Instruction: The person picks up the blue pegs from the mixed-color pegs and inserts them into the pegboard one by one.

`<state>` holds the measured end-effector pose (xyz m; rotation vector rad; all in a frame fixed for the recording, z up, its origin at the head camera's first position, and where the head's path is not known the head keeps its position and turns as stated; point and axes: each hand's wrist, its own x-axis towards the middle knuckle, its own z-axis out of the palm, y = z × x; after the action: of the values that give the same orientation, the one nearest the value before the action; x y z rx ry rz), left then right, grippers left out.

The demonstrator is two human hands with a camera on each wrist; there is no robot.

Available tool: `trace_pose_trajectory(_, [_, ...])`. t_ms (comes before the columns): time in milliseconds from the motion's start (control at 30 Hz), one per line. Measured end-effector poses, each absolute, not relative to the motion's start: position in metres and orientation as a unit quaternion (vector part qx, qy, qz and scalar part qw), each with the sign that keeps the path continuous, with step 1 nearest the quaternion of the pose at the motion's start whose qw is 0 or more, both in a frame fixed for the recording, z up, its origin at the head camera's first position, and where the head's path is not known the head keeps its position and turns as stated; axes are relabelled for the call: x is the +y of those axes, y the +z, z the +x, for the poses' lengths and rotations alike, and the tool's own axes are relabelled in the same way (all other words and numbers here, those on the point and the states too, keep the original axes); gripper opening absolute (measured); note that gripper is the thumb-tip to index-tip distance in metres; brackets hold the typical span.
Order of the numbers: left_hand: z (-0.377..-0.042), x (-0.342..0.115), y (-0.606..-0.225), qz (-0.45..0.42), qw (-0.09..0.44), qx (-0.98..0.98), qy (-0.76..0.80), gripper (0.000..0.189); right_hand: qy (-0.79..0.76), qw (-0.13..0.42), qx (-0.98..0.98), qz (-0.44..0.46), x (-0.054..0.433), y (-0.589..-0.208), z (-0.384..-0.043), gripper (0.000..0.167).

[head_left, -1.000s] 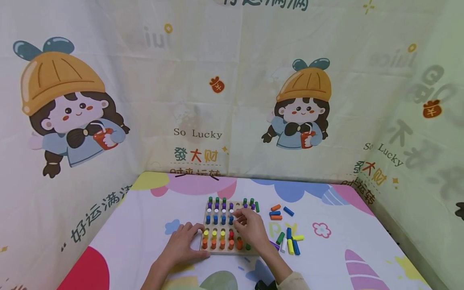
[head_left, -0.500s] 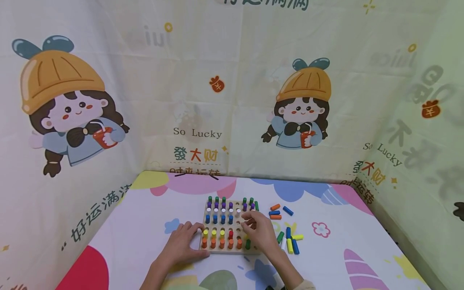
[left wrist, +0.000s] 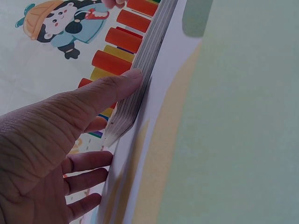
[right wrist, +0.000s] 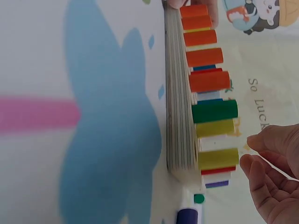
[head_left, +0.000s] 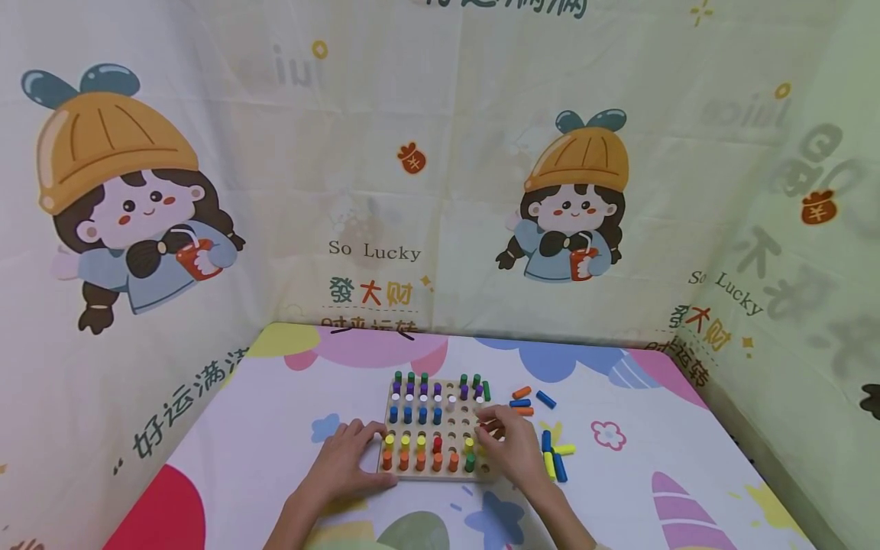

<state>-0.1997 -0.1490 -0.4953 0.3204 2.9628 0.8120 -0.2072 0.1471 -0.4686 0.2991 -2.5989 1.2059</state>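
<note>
A wooden pegboard (head_left: 440, 477) with rows of coloured pegs lies on the table. My left hand (head_left: 347, 458) holds its near left corner, thumb on the front edge and index finger at the left side; the other fingers lie loose in the left wrist view. My right hand (head_left: 512, 443) hovers over the board's right side, fingers bent, with a gap between thumb and index finger (right wrist: 245, 161). Beside its fingertips a red peg (head_left: 483, 428) stands in the board. A white peg (head_left: 451, 402) stands farther left. In the right wrist view, a yellow peg (right wrist: 218, 159) is close by the fingertips.
Loose blue and yellow pegs (head_left: 550, 466) lie right of the board, partly behind the right hand. Behind them lie orange and blue pegs (head_left: 522, 402). A green peg (head_left: 486, 391) leans by the board's far right edge. Printed cloth walls surround the table.
My right hand has moved right across the board, away from the white peg, uncovering holes and a yellow peg at the right. The left hand stays on the corner.
</note>
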Motion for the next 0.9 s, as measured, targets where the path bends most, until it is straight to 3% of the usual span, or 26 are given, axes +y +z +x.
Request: trace_pose_trajectory(900, [-0.201, -0.151, -0.497, 0.099, 0.03, 0.959, 0.263, 0.076, 0.39, 0.148, -0.908, 0.046, 0.19, -0.471, -0.194, 0.02])
